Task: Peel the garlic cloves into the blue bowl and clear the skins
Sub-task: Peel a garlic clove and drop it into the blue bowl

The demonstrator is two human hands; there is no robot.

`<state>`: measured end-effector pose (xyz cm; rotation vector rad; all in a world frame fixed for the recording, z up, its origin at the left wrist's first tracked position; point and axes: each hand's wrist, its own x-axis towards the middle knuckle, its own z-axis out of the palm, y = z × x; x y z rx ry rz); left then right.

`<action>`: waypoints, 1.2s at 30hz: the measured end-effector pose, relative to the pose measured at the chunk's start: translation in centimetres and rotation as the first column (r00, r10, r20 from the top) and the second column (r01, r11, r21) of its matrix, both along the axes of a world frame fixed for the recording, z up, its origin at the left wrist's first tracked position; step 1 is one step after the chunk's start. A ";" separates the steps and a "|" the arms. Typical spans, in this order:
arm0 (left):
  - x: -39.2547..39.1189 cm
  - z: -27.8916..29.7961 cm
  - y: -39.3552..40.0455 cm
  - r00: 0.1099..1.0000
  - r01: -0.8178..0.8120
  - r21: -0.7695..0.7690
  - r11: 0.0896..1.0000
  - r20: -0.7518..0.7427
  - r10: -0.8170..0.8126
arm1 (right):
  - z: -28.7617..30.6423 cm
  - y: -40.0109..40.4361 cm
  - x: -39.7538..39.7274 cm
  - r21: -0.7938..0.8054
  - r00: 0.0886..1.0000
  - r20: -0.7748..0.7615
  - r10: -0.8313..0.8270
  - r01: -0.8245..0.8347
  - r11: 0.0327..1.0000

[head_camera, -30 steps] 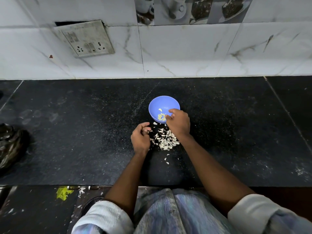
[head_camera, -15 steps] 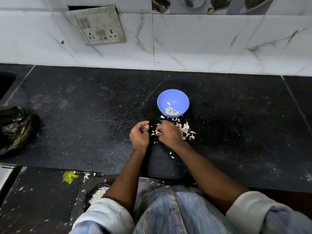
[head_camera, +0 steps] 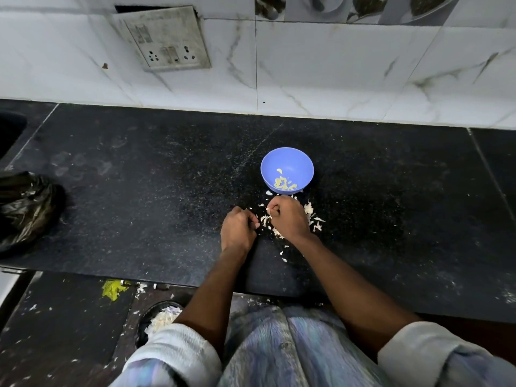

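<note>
From the head camera we look down on a black desk (head_camera: 139, 191) set against a white tiled wall, with the blue bowl (head_camera: 287, 169) standing just beyond our hands. In the bowl lie a few pale peeled cloves (head_camera: 284, 184), gathered at its near side, so part of the peeling is plainly done. Our left hand (head_camera: 238, 229) has its fingers curled in, and something small and pale shows at the fingertips; we judge it is a clove or a bit of skin, but it is too small to say which. Our right hand (head_camera: 284, 217) is curled too, its fingers pinching what looks like a pale scrap, just beside the left. Between and to the right of the hands lies a loose heap of skins (head_camera: 312, 219), touching the desk and reaching almost to the bowl's foot, with a few stray flakes nearer the desk's front edge. These are not yet cleared, so that half of the job is left, and we cannot tell how many unpeeled cloves remain. A crumpled black bag (head_camera: 25, 208) sits well apart at the far left. Down on the floor a dark bin (head_camera: 159, 319) holds more pale skins.
</note>
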<state>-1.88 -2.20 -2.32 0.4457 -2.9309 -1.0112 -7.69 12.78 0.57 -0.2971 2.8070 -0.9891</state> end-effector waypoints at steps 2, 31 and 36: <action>0.2 0.4 0.0 0.999 0.037 -0.044 0.998 -0.004 -0.038 | -0.1 0.3 0.1 -0.020 1.000 -0.006 -0.014 0.014 1.000; -3.5 1.1 4.6 0.997 0.071 -0.274 0.959 0.053 -0.058 | -1.0 3.0 -1.5 -0.147 0.976 0.088 -0.199 0.210 0.967; -3.7 1.0 4.3 0.996 0.088 -0.280 0.956 0.051 -0.076 | -1.3 2.8 -1.4 -0.189 0.966 0.117 -0.230 0.249 0.950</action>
